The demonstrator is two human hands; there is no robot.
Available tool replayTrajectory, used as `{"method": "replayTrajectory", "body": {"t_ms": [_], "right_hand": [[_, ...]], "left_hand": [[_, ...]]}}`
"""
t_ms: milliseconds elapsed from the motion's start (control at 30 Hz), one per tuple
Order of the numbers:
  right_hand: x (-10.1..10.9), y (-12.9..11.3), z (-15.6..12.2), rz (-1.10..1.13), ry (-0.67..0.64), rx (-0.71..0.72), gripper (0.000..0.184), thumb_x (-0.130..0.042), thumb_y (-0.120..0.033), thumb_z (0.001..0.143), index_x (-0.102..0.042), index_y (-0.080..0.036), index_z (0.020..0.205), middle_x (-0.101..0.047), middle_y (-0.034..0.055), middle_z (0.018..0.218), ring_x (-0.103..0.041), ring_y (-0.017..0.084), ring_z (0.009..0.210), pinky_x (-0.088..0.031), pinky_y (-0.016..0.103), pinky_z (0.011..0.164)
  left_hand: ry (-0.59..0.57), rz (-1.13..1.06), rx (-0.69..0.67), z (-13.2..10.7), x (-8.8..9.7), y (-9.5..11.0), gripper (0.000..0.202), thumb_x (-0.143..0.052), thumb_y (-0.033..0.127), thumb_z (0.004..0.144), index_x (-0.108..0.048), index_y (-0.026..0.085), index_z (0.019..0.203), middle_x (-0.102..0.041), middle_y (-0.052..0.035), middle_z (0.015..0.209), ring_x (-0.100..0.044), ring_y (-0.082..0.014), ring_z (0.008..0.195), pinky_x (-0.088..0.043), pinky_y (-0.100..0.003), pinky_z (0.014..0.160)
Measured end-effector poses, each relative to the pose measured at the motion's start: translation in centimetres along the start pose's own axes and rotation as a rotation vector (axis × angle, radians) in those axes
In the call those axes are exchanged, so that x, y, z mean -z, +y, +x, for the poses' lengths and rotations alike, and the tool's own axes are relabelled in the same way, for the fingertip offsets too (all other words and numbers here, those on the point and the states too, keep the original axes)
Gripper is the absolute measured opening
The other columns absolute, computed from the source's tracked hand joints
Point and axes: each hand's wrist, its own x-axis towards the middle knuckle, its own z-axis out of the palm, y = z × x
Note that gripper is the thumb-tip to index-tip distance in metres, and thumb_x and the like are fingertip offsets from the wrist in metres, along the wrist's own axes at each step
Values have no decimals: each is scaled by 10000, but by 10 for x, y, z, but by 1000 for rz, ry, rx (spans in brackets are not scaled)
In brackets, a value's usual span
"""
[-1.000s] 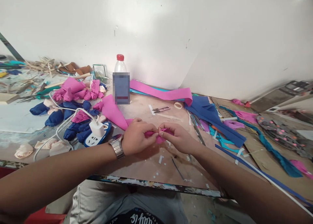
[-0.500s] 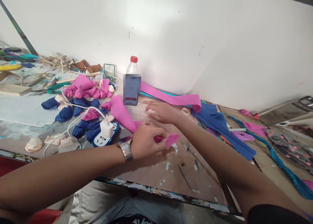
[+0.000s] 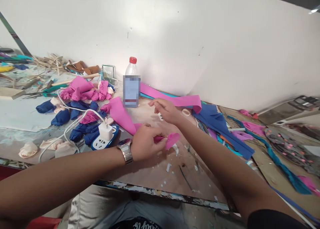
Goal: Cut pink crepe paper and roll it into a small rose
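The left hand [image 3: 149, 141] pinches pink paper [image 3: 173, 140]; the right hand [image 3: 167, 111] (can't tell its grip) is near the bottle [image 3: 131, 69].

Pink strip [image 3: 121, 114] pinched in the left hand [image 3: 148, 143]
Its rounded end [image 3: 173, 140] juts out at 3 o'clock; its broad length lies towards 10 o'clock.

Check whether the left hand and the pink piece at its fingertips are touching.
Touching. The head view shows the left hand pinching the pink piece between thumb and fingers.
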Motion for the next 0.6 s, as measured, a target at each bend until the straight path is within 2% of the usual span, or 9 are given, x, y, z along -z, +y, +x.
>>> {"method": "replayTrajectory", "body": {"t_ms": [33,67,133,200,233,300,400,600], "right_hand": [[7,-4,-13,97,18,-83,489,-371,-542,1055,-699,-181,1021,-740,89,990,-635,163,699,-522,307,688],[13,-9,-28,188,18,-125,537,-355,-568,1056,-707,-173,967,-734,85,918,-632,163,693,-527,309,699],[23,-20,-60,291,44,-131,564,-366,-604,1045,-719,-171,975,-734,86,941,-630,158,690,-536,319,714],[28,-30,-89,265,29,-83,594,-374,-640,1030,-734,-169,995,-738,99,945,-651,180,741,-540,333,733],[29,-35,-102,205,13,-60,547,-439,-631,1013,-738,-174,1035,-742,101,968,-668,195,799,-540,336,759],[28,-42,-119,59,-21,-38,370,-632,-511,962,-722,-192,1127,-749,91,1037,-685,212,927,-531,332,835],[25,-46,-129,-44,-57,23,258,-689,-364,938,-717,-196,1132,-756,73,1024,-690,197,933,-518,321,857],[19,-43,-130,-42,-16,68,160,-663,-307,955,-740,-185,1025,-756,49,878,-677,151,769,-516,273,719]], "left_hand": [[-5,2,20,0,0,0,148,-623,264,893,-735,218,808,-783,18,814,-687,-168,745,-455,-342,850],[-13,-1,31,0,0,0,151,-613,262,898,-729,215,814,-781,22,814,-686,-165,737,-449,-346,856],[-29,-2,29,0,-1,0,169,-588,267,911,-722,213,823,-779,23,813,-685,-166,736,-439,-354,863],[-30,16,23,-1,-1,-2,165,-587,280,907,-725,214,846,-784,20,834,-686,-177,748,-425,-373,878],[-31,26,21,-1,-2,-2,169,-584,288,906,-729,215,858,-785,17,839,-683,-182,745,-420,-380,871],[-50,17,3,-1,-2,-3,199,-572,309,917,-729,211,845,-783,11,832,-681,-184,741,-418,-383,863],[-65,1,-20,-2,-2,-3,203,-561,312,924,-728,213,867,-788,12,866,-683,-184,768,-412,-382,863],[-90,69,-67,-3,-1,-2,182,-562,288,917,-731,226,892,-785,23,868,-655,-185,757,-391,-390,853]]}}
